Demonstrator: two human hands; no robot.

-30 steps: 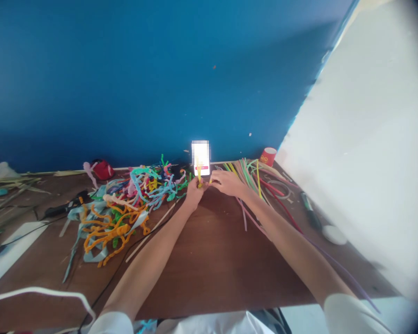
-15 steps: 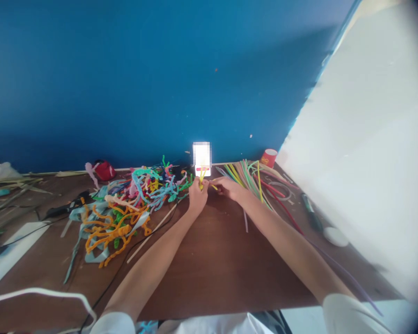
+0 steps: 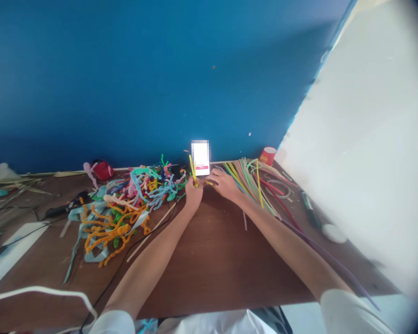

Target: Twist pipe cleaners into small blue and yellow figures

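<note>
My left hand (image 3: 194, 191) is closed around a yellow pipe cleaner (image 3: 194, 172), whose bent ends stand up above the fingers. To its right, my right hand (image 3: 225, 185) has its fingers pinched at a yellow end that sticks out sideways between the hands. The small gap and the fingertips make the exact grip hard to see. Just behind both hands, a lit phone (image 3: 200, 160) leans upright against the blue wall. A bundle of long, straight coloured pipe cleaners (image 3: 245, 178) lies beside my right hand and forearm.
Left of my hands is a heap of twisted, many-coloured pipe cleaners (image 3: 125, 227), with a thin stick (image 3: 151, 233) and a black cable along it. A red paper cup (image 3: 267, 156), a dark marker (image 3: 310, 211) and a white round object (image 3: 334, 233) stand at the right edge.
Both hands have shifted slightly left, and the yellow pipe cleaner's raised ends now stand left of the phone screen's middle. My right hand has turned more palm-down, its fingers nearer the phone.
</note>
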